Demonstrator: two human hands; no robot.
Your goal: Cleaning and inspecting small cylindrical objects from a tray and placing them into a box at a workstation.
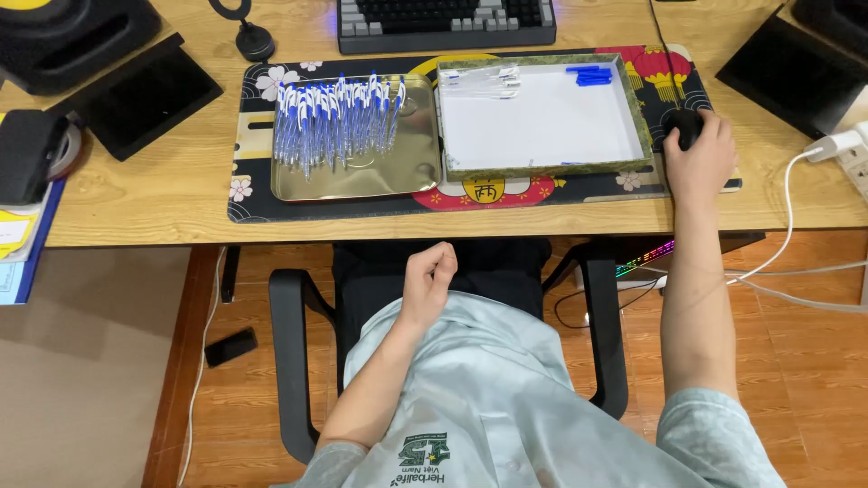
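Note:
My right hand [701, 161] rests on a black computer mouse [684, 125] at the right end of the patterned desk mat [249, 194]. My left hand [428, 278] lies loosely curled on my lap below the desk edge, holding nothing. A metal tray [362, 181] on the mat holds several blue-and-white pens [334, 122] laid in a row. Beside it sits a shallow green-rimmed box [542, 165] with a white bottom, a few clear pen barrels [484, 81] at its far left and blue caps [589, 74] at its far right.
A keyboard [446, 23] stands behind the mat. Black tablets lie at the left [145, 95] and right [791, 72]. A tape roll [65, 149] and papers sit at the left edge, a white power strip with cable [841, 145] at the right. A phone [231, 346] lies on the floor.

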